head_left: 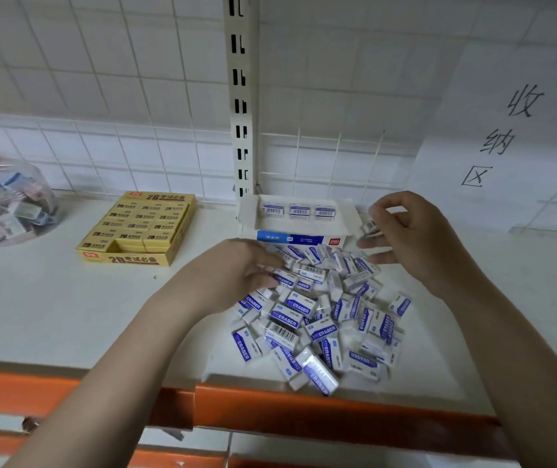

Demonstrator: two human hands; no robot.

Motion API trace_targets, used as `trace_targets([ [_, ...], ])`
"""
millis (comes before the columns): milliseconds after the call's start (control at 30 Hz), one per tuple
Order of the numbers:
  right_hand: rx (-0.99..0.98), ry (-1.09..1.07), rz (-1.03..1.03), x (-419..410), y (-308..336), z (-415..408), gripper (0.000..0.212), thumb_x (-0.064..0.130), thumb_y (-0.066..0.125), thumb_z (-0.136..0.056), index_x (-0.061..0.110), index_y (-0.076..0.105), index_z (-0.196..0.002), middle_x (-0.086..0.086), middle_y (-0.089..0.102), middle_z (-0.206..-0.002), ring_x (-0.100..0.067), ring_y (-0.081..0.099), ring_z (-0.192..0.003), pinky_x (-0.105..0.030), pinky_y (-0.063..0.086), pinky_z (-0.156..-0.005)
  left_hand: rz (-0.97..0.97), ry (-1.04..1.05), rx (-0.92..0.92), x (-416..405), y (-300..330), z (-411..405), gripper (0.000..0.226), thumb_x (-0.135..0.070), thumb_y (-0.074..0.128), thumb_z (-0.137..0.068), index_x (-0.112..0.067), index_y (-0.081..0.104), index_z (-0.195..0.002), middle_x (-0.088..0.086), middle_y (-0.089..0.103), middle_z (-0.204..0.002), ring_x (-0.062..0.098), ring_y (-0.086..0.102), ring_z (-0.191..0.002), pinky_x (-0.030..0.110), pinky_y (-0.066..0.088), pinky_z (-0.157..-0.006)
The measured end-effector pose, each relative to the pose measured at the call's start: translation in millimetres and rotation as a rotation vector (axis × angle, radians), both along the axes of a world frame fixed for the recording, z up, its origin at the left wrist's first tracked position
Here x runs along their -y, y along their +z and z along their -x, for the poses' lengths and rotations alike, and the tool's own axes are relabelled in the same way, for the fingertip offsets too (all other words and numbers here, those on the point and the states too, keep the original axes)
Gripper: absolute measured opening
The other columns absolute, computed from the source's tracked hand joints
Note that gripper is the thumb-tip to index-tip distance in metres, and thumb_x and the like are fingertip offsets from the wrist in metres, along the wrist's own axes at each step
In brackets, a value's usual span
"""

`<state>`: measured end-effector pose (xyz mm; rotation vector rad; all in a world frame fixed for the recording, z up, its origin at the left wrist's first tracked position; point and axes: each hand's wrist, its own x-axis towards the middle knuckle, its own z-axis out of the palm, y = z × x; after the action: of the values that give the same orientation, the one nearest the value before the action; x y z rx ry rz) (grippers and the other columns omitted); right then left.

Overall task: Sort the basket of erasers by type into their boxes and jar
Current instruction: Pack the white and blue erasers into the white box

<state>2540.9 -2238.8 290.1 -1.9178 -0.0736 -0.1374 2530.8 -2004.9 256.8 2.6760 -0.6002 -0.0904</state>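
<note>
A loose pile of white erasers with blue sleeves (321, 319) covers the white shelf (67, 315) in front of me. Behind it stands an open white and blue box (299, 228) with three erasers lined up at its back. My right hand (415, 238) hovers beside the box's right edge and pinches one white eraser (370, 227) at the fingertips. My left hand (239, 268) rests on the pile's far left edge, fingers curled down among the erasers; whether it holds one is hidden. A yellow box of 2B erasers (142, 228) sits left. A clear jar (6, 204) of mixed erasers stands far left.
A white wire grid (135, 96) and a slotted upright post (241, 96) back the shelf. A paper sheet with handwritten characters (506, 136) hangs at the right. The shelf's orange front rail (304, 410) runs below the pile.
</note>
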Motion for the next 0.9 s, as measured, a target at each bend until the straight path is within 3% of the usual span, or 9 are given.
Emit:
trace_targets([
  [133, -0.021, 0.096, -0.189, -4, 0, 0, 0.008, 0.009, 0.05, -0.095, 0.01, 0.045, -0.102, -0.011, 0.065, -0.091, -0.014, 0.072, -0.079, -0.025, 0.058, -0.064, 0.014, 0.067, -0.035, 6, 4, -1, 0.028, -0.028, 0.063, -0.087, -0.028, 0.066, -0.115, -0.009, 0.062, -0.111, 0.004, 0.052, -0.092, 0.017, 0.039, -0.082],
  [233, 0.021, 0.171, -0.228, -6, -2, -2, 0.017, 0.002, 0.043, -0.097, 0.019, 0.046, -0.101, -0.006, 0.067, -0.097, -0.019, 0.071, -0.088, -0.029, 0.058, -0.072, -0.037, 0.087, -0.003, 8, 6, -1, 0.027, -0.028, 0.061, -0.089, -0.028, 0.066, -0.115, -0.009, 0.061, -0.111, 0.007, 0.054, -0.097, 0.019, 0.04, -0.079],
  [333, 0.074, 0.233, -0.174, -7, -2, -5, 0.029, 0.0, 0.037, -0.099, 0.025, 0.05, -0.106, 0.002, 0.066, -0.106, -0.012, 0.069, -0.094, -0.026, 0.057, -0.077, -0.027, 0.161, 0.063, 10, 5, 5, 0.025, -0.025, 0.053, -0.093, -0.029, 0.062, -0.117, -0.009, 0.059, -0.117, 0.01, 0.053, -0.106, 0.022, 0.043, -0.082],
  [467, 0.068, 0.305, -0.046, -5, -5, -12, 0.033, 0.003, 0.039, -0.099, 0.029, 0.059, -0.103, 0.0, 0.063, -0.119, -0.011, 0.065, -0.106, -0.03, 0.053, -0.089, 0.137, 0.27, 0.112, 10, 3, 14, 0.022, -0.023, 0.053, -0.093, -0.028, 0.061, -0.113, -0.009, 0.062, -0.112, 0.011, 0.056, -0.1, 0.031, 0.048, -0.084],
  [567, 0.094, 0.299, 0.041, -5, -1, -21, 0.021, 0.009, 0.049, -0.096, 0.022, 0.065, -0.095, -0.002, 0.07, -0.104, -0.017, 0.067, -0.098, -0.03, 0.054, -0.085, 0.211, 0.297, 0.139, 9, 3, 19, 0.019, -0.026, 0.056, -0.092, -0.029, 0.062, -0.11, -0.012, 0.061, -0.104, 0.008, 0.055, -0.09, 0.029, 0.048, -0.079],
  [667, 0.117, 0.236, 0.092, -4, 4, -35, 0.006, 0.015, 0.06, -0.089, 0.016, 0.066, -0.089, 0.0, 0.069, -0.086, -0.005, 0.064, -0.069, -0.016, 0.054, -0.064, 0.241, 0.32, 0.169, 7, 1, 20, 0.017, -0.027, 0.055, -0.092, -0.028, 0.063, -0.107, -0.011, 0.062, -0.101, 0.008, 0.054, -0.086, 0.028, 0.047, -0.075],
  [733, 0.152, 0.16, 0.176, -1, 4, -51, 0.007, 0.017, 0.065, -0.086, 0.013, 0.067, -0.092, 0.0, 0.067, -0.077, -0.001, 0.057, -0.053, -0.018, 0.051, -0.057, 0.248, 0.333, 0.189, 6, 0, 20, 0.017, -0.026, 0.054, -0.093, -0.026, 0.062, -0.108, -0.009, 0.063, -0.1, 0.009, 0.054, -0.085, 0.027, 0.046, -0.074],
  [900, 0.022, 0.101, 0.283, 5, -6, -88, 0.018, 0.004, 0.074, -0.078, 0.008, 0.065, -0.093, -0.013, 0.071, -0.083, -0.02, 0.068, -0.071, -0.037, 0.058, -0.078, 0.321, 0.391, 0.235, 5, -2, 16, 0.018, -0.019, 0.057, -0.092, -0.015, 0.065, -0.108, -0.005, 0.062, -0.089, 0.0, 0.05, -0.065, 0.009, 0.034, -0.059],
])
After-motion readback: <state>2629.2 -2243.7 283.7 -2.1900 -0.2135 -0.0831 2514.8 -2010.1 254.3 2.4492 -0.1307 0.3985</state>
